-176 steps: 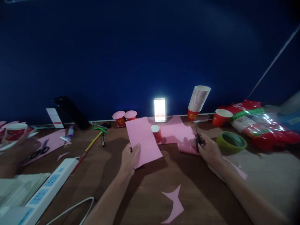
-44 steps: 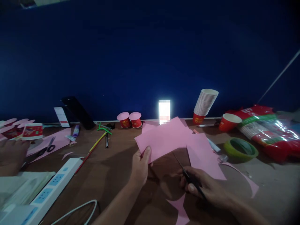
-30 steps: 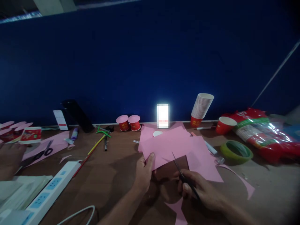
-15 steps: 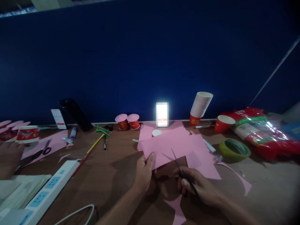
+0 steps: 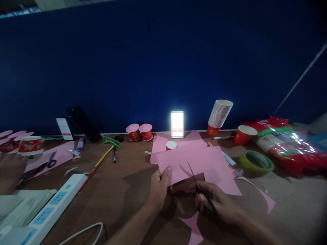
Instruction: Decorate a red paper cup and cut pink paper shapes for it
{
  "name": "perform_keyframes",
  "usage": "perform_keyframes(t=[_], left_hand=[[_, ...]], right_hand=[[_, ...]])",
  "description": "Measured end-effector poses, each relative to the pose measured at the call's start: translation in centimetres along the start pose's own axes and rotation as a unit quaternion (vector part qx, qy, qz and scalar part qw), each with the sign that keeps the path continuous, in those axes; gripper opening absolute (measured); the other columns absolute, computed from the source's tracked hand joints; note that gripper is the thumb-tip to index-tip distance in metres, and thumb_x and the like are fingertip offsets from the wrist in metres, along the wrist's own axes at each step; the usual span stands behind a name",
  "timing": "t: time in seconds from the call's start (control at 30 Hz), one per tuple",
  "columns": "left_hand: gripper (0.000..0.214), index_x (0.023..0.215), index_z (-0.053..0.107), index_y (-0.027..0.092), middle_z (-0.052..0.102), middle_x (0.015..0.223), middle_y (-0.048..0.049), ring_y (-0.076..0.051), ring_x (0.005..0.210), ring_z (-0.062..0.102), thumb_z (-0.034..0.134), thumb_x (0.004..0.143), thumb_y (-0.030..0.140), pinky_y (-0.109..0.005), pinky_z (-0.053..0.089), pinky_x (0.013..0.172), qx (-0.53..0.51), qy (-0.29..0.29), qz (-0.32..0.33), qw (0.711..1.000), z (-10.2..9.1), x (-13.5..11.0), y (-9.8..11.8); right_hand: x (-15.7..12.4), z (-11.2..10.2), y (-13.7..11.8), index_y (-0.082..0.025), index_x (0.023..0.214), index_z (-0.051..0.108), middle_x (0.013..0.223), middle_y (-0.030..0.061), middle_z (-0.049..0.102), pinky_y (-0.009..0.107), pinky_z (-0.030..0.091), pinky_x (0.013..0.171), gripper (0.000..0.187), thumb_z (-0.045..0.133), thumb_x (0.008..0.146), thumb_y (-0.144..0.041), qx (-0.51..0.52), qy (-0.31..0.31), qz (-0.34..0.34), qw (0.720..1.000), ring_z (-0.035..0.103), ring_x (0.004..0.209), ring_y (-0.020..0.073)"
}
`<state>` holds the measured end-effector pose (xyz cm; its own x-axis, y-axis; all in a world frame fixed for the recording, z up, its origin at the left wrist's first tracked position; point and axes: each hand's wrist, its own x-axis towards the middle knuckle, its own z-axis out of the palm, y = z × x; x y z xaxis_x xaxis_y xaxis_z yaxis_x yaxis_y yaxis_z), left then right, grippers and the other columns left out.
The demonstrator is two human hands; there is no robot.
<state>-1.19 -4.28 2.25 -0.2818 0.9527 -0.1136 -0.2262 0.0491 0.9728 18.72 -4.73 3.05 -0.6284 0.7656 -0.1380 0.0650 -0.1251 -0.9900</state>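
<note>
Between its thumb and fingers, my left hand (image 5: pixel 159 185) grips the near left edge of a pink paper sheet (image 5: pixel 176 161), raised above the table. My right hand (image 5: pixel 212 197) is closed around dark scissors (image 5: pixel 198 185), whose blades point up and away over the sheet. More pink paper (image 5: pixel 219 170) lies beneath and to the right. Just behind the held sheet stands a small red paper cup (image 5: pixel 171 145) with its white end up. A pink offcut (image 5: pixel 192 228) lies on the table close to me, below the scissors.
Two cups with pink discs (image 5: pixel 139 131) stand by the blue partition. To the right are stacked cups (image 5: pixel 220 115), a lone cup (image 5: pixel 245 134), a tape roll (image 5: pixel 256 163) and a red plastic bag (image 5: pixel 286 146). Left lie a power strip (image 5: pixel 56 200) and another person's hand (image 5: pixel 11 172).
Very little differs. My left hand and the held sheet have dropped slightly toward me; the scissors stay in my right hand in almost the same place.
</note>
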Motion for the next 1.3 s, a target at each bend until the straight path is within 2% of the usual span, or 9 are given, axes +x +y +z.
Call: perform_keyframes(t=[0.13,0.3,0.47,0.73,0.9,1.1,1.3], left_hand=[[0.034,0.075,0.061,0.011,0.054,0.054,0.0017,-0.008,0.046,0.042,0.060,0.074,0.045,-0.019,0.035,0.044,0.011,0.000,0.002,1.000,-0.07,0.03,-0.18],[0.034,0.075,0.063,0.011,0.058,0.057,0.0006,-0.009,0.048,0.044,0.061,0.073,0.045,-0.020,0.037,0.046,0.009,0.005,0.011,1.000,0.03,0.01,-0.01],[0.035,0.070,0.062,0.011,0.055,0.052,0.0014,-0.008,0.045,0.041,0.062,0.071,0.046,-0.020,0.034,0.044,0.016,0.001,0.010,1.000,0.08,-0.06,0.20],[0.037,0.068,0.063,0.010,0.053,0.048,0.0005,-0.009,0.044,0.041,0.065,0.067,0.046,-0.020,0.033,0.043,0.029,0.021,0.007,0.999,0.15,-0.26,0.78],[0.036,0.071,0.060,0.011,0.049,0.049,0.0028,-0.008,0.043,0.040,0.059,0.073,0.046,-0.020,0.033,0.043,0.039,-0.003,0.015,0.999,0.04,-0.19,0.48],[0.037,0.059,0.048,0.015,0.042,0.044,0.0043,-0.007,0.042,0.037,0.054,0.077,0.047,-0.019,0.029,0.040,0.069,-0.012,0.023,0.997,0.02,-0.25,0.42],[0.037,0.064,0.052,0.014,0.042,0.049,0.0045,-0.007,0.043,0.035,0.056,0.075,0.050,-0.019,0.029,0.040,0.061,-0.004,-0.007,0.998,-0.06,-0.18,0.08]], right_hand=[[-0.03,0.01,0.01,-0.015,0.110,0.051,0.069,0.0006,0.059,0.020,0.040,0.050,0.036,0.053,0.085,-0.040,0.003,0.002,0.005,1.000,0.052,0.056,0.0103],[-0.07,0.04,-0.05,-0.014,0.109,0.052,0.067,-0.0001,0.058,0.020,0.038,0.050,0.035,0.053,0.085,-0.040,-0.006,0.005,-0.009,1.000,0.051,0.055,0.0098],[0.04,0.03,0.23,-0.015,0.108,0.052,0.063,-0.0025,0.054,0.019,0.033,0.044,0.035,0.056,0.083,-0.039,-0.001,0.018,-0.001,1.000,0.046,0.050,0.0082],[0.18,0.03,0.68,-0.016,0.106,0.051,0.057,-0.0059,0.049,0.019,0.033,0.044,0.034,0.056,0.083,-0.039,-0.003,0.038,0.012,0.999,0.044,0.046,0.0077],[0.20,0.18,0.69,-0.016,0.104,0.051,0.055,-0.0069,0.046,0.018,0.033,0.043,0.032,0.055,0.083,-0.039,-0.010,0.046,0.016,0.999,0.043,0.045,0.0071],[0.28,0.21,0.73,-0.016,0.103,0.051,0.054,-0.0074,0.045,0.017,0.033,0.040,0.032,0.056,0.082,-0.040,-0.015,0.061,0.028,0.998,0.043,0.043,0.0067],[0.29,0.15,0.68,-0.016,0.105,0.052,0.054,-0.0068,0.047,0.017,0.032,0.041,0.034,0.057,0.081,-0.040,-0.023,0.065,0.027,0.997,0.044,0.043,0.0072]])
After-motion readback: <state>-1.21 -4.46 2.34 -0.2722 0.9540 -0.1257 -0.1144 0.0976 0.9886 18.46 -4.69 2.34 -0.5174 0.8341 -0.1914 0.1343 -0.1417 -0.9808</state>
